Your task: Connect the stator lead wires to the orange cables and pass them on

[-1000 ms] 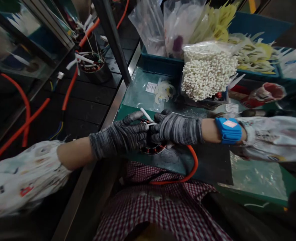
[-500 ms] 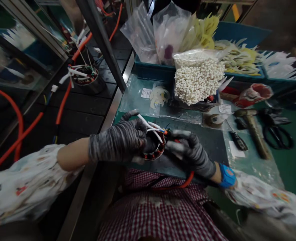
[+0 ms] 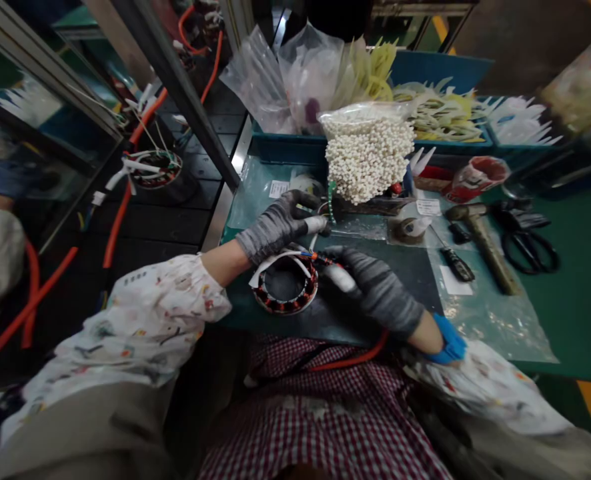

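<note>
A motor stator [image 3: 285,287], a ring with copper windings and white and orange leads, lies flat on the dark work mat [image 3: 405,273]. My right hand [image 3: 370,287], in a grey knit glove, is shut on the leads [image 3: 320,257] at the ring's upper right edge. My left hand [image 3: 280,223], also gloved, is off the ring, above it. Its fingers pinch a short white tube [image 3: 317,225]. A green strip [image 3: 331,203] hangs just beyond those fingertips, below a bag of white beads [image 3: 368,157].
A blue crate [image 3: 285,150] holds plastic bags and yellow ties behind the mat. A hammer [image 3: 480,243], screwdriver [image 3: 456,265] and scissors [image 3: 528,247] lie to the right. Another stator [image 3: 155,168] and orange cables [image 3: 118,223] sit on a dark shelf to the left.
My left hand has let go of the ring and moved up and away from it. The ring now lies flat and shows fully. My right hand stays at the leads.
</note>
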Demonstrator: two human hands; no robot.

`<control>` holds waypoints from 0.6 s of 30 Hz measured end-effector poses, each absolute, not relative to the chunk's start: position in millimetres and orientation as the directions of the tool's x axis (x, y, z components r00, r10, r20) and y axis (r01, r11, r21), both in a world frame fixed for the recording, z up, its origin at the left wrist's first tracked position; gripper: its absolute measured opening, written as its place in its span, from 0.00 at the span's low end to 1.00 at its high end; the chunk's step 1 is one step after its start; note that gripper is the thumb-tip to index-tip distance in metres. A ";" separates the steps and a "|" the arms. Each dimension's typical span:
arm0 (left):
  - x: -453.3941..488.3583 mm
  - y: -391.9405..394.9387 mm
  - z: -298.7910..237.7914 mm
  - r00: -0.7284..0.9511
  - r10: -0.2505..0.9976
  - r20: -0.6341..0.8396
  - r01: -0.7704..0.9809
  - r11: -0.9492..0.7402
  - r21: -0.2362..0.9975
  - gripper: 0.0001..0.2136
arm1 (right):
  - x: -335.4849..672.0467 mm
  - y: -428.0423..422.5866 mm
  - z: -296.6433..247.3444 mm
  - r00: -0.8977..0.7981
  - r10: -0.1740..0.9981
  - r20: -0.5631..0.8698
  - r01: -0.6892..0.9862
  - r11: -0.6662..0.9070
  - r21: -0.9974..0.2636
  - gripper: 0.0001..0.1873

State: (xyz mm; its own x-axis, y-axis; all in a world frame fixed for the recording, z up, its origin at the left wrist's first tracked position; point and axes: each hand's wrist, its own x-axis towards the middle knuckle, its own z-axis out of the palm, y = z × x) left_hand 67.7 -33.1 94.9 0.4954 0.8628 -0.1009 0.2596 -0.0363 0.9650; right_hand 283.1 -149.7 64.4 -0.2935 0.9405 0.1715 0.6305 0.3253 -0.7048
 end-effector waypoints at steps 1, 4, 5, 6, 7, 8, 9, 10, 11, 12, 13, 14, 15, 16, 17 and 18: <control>62.4 -38.7 96.0 0.464 0.883 -0.069 0.241 -0.051 0.969 0.22 | 275.0 -147.2 61.7 -0.294 0.942 0.161 0.645 0.320 -0.693 0.23; 46.4 -58.5 98.6 0.452 0.891 0.043 0.228 -0.162 0.960 0.21 | 260.2 -144.7 50.2 -0.263 0.941 0.214 0.681 0.338 -0.650 0.21; 42.1 -65.1 98.3 0.479 0.874 0.080 0.242 -0.220 0.945 0.18 | 258.5 -143.9 44.3 -0.245 0.934 0.261 0.701 0.357 -0.618 0.19; 38.6 -71.4 97.1 0.524 0.843 0.122 0.264 -0.297 0.918 0.14 | 258.0 -142.4 37.1 -0.234 0.924 0.303 0.730 0.373 -0.572 0.18; 36.3 -76.9 94.9 0.578 0.799 0.167 0.289 -0.392 0.873 0.10 | 258.2 -140.1 28.8 -0.228 0.914 0.335 0.765 0.381 -0.518 0.17; 35.1 -81.7 92.2 0.635 0.744 0.206 0.312 -0.492 0.813 0.07 | 258.8 -137.1 19.9 -0.226 0.911 0.345 0.799 0.376 -0.470 0.16; 35.1 -85.7 89.1 0.685 0.685 0.248 0.324 -0.591 0.738 0.06 | 259.6 -134.1 11.2 -0.231 0.913 0.338 0.816 0.371 -0.444 0.16; 36.1 -89.1 86.2 0.722 0.625 0.295 0.325 -0.684 0.653 0.06 | 260.3 -132.0 3.4 -0.238 0.916 0.324 0.813 0.370 -0.450 0.16; 38.1 -91.9 83.8 0.749 0.571 0.338 0.325 -0.760 0.563 0.07 | 261.0 -131.7 -2.5 -0.236 0.917 0.323 0.794 0.373 -0.479 0.16; 40.8 -94.4 82.1 0.762 0.524 0.380 0.325 -0.817 0.476 0.07 | 261.5 -134.1 -6.0 -0.216 0.914 0.343 0.767 0.376 -0.520 0.16; 43.8 -96.7 81.5 0.763 0.486 0.427 0.328 -0.860 0.392 0.08 | 262.2 -139.6 -6.7 -0.179 0.902 0.392 0.733 0.388 -0.559 0.16; 47.1 -98.9 81.7 0.763 0.446 0.467 0.327 -0.891 0.315 0.10 | 262.9 -148.4 -4.6 -0.126 0.879 0.460 0.693 0.410 -0.592 0.17; 50.2 -100.9 82.7 0.762 0.412 0.499 0.330 -0.911 0.248 0.11 | 263.9 -159.6 0.1 -0.060 0.847 0.528 0.653 0.433 -0.621 0.19; 53.1 -102.9 84.1 0.766 0.382 0.518 0.331 -0.924 0.192 0.12 | 265.3 -172.5 6.8 0.002 0.817 0.576 0.609 0.456 -0.649 0.22; 55.6 -104.6 85.7 0.772 0.355 0.528 0.328 -0.933 0.148 0.13 | 267.0 -185.4 14.9 0.040 0.801 0.597 0.550 0.481 -0.683 0.23; 57.7 -106.0 87.4 0.783 0.337 0.523 0.325 -0.938 0.118 0.13 | 269.0 -197.2 23.6 0.043 0.806 0.590 0.482 0.501 -0.719 0.22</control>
State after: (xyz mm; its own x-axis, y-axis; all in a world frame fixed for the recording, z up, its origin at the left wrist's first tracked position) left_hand 57.7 -106.0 87.4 0.7831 0.3368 0.5228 0.3246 -0.9384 0.1184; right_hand 269.0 -197.2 23.6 0.0431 0.8062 0.5900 0.4819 0.5006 -0.7192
